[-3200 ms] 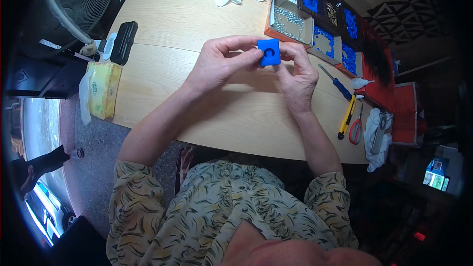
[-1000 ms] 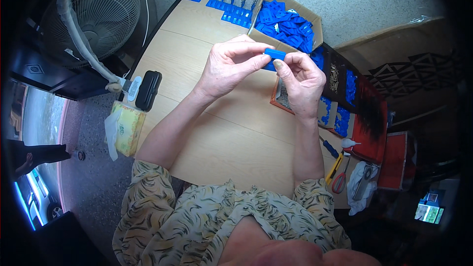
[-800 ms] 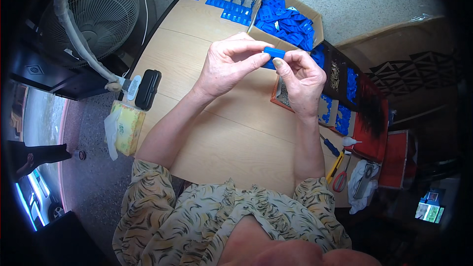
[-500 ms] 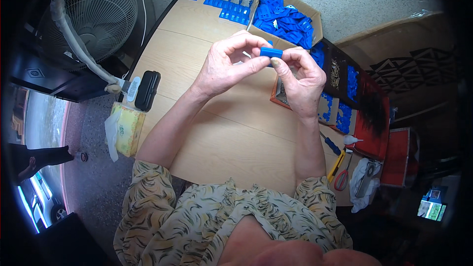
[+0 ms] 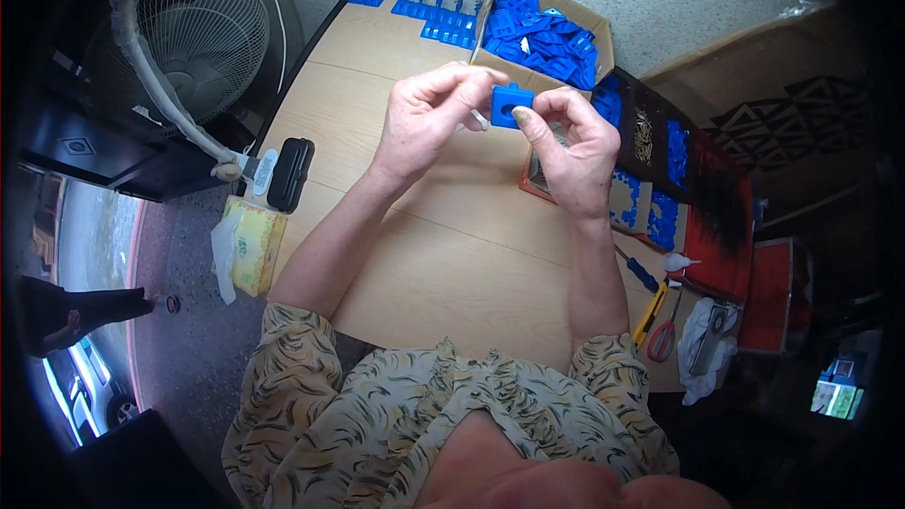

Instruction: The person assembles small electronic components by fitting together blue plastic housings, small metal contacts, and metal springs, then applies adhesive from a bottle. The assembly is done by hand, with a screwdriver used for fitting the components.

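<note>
My right hand (image 5: 580,151) pinches a small square blue plastic piece (image 5: 504,101) between thumb and fingers above the table. The piece's flat face, with a dark round hole, is turned toward me, and the thumb covers part of its right side. My left hand (image 5: 419,123) is close on the left, its fingers curled together and the fingertips by the piece's upper left edge. Something small and whitish (image 5: 479,120) shows under those fingers; what the left hand grips is not clear.
A cardboard box (image 5: 606,47) full of blue parts stands at the back, beside rows of blue pieces (image 5: 448,25) with springs. Trays of small blue parts (image 5: 665,221), a utility knife (image 5: 650,316) and scissors (image 5: 663,339) lie right. Tissues (image 5: 259,245) and a black case (image 5: 290,174) lie left.
The blue piece has turned from edge-on to showing its holed face. My left fingers have shifted from its left end to its upper left edge; my right hand still holds it.
</note>
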A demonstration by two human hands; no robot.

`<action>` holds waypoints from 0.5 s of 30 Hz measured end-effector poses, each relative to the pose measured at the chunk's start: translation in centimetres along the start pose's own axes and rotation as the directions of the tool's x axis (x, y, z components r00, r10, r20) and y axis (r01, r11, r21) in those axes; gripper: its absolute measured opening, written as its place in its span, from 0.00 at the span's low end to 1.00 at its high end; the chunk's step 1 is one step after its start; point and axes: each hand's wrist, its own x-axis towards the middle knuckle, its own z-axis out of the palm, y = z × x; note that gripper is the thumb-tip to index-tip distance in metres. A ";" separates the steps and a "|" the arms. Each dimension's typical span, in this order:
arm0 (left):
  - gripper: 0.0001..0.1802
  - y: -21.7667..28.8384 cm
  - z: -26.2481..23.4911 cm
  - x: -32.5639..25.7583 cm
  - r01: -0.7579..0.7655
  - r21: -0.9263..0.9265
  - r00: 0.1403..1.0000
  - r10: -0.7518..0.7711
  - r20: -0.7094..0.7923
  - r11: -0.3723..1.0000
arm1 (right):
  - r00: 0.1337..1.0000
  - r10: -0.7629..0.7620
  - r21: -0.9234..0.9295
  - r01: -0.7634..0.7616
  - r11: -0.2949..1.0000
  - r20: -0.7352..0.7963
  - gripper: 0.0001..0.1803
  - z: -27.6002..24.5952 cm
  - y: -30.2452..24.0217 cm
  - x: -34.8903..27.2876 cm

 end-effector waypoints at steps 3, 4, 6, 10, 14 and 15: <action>0.14 0.2 0.0 -0.4 0.046 -0.032 0.994 -0.049 -0.098 0.998 | 0.973 0.229 0.326 -0.221 0.919 0.015 0.07 -0.3 -0.1 -0.5; 0.15 0.0 -0.3 -0.7 0.044 -0.002 0.989 -0.044 -0.143 0.999 | 0.946 0.318 0.534 -0.301 0.790 0.062 0.07 -0.5 0.0 -0.8; 0.15 -0.7 -1.3 -2.0 0.056 0.019 0.994 -0.054 -0.100 0.998 | 0.924 0.356 0.634 -0.361 0.684 0.142 0.09 -0.7 0.4 -1.7; 0.17 -0.9 -0.7 -5.3 0.156 0.054 0.988 -0.155 -0.008 0.986 | 0.875 0.361 0.802 -0.455 0.388 0.322 0.12 -0.5 0.0 -4.0; 0.20 -0.5 2.0 -7.6 0.145 -0.067 0.988 -0.141 0.069 0.987 | 0.865 0.380 0.812 -0.464 0.355 0.328 0.11 0.0 -1.6 -6.4; 0.20 -0.6 2.4 -7.9 0.162 -0.133 0.985 -0.152 0.083 0.978 | 0.876 0.386 0.793 -0.446 0.416 0.290 0.11 0.0 -1.8 -7.1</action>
